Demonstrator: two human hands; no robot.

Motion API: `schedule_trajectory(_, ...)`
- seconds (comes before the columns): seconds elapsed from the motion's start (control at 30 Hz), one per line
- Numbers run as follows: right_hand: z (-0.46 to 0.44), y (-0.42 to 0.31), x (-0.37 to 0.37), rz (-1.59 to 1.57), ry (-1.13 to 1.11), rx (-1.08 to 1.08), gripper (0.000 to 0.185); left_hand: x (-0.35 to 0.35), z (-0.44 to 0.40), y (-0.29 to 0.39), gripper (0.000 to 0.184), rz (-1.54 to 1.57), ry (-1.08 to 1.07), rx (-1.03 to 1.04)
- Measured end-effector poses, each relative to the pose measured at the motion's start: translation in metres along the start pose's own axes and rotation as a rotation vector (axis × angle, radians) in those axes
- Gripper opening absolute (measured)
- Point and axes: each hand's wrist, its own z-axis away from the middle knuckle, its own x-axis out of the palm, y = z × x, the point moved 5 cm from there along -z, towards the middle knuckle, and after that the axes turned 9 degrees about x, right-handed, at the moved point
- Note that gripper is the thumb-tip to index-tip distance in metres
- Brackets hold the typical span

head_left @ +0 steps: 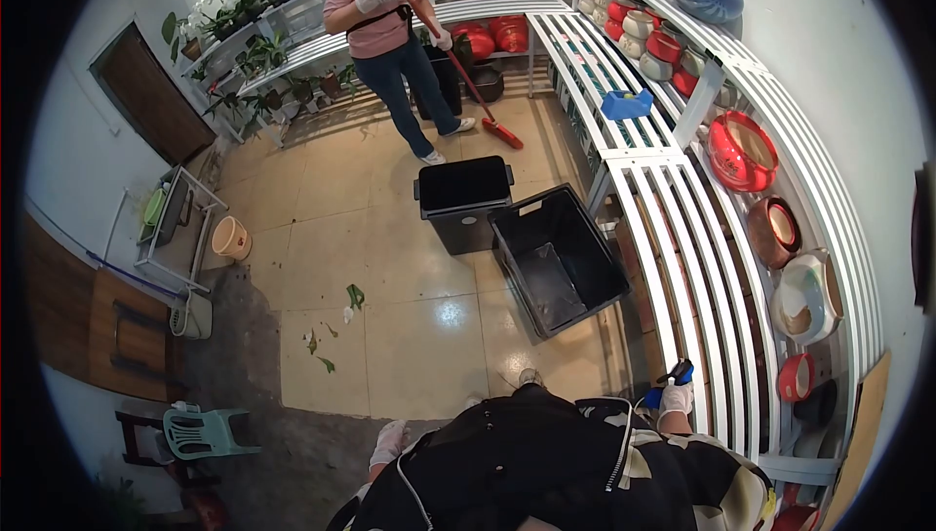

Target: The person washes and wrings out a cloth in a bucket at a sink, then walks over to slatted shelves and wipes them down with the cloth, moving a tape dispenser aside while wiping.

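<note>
My left hand (390, 440), in a white glove, hangs low at my side over the dark floor. Its fingers look loose, and nothing shows in them. At the edge of the slatted bench, my right hand (676, 400), also gloved, is closed around a blue and black tool (683, 372); its exact kind is too small to make out. Ahead of me on the tiles sits an open black crate (564, 302), touching a black lidded bin (466, 224). Several green leaf scraps (356, 296) lie on the floor to the front left.
Another person (380, 39) stands ahead with a red broom (502, 133). White slatted benches (673, 238) run along the right, with a blue plastic object (626, 104) and red pots (742, 151). On the left are a peach bucket (231, 237) and a green plastic chair (203, 432).
</note>
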Motion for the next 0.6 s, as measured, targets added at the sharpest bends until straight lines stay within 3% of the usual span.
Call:
schedule_trajectory(0.07, -0.018, 0.008, 0.011, 0.003, 0.004, 0.003, 0.066, -0.002, -0.004, -0.012, 0.03, 0.077, 0.051, -0.066)
schedule_trajectory(0.37, -0.017, 0.004, 0.011, 0.017, -0.016, 0.027, 0.066, 0.003, 0.016, 0.018, 0.028, -0.089, 0.0, -0.004)
schedule_trajectory(0.6, -0.017, 0.002, 0.013, 0.028, 0.006, -0.015, 0.064, 0.0, -0.002, -0.013, 0.026, 0.1, 0.045, -0.102)
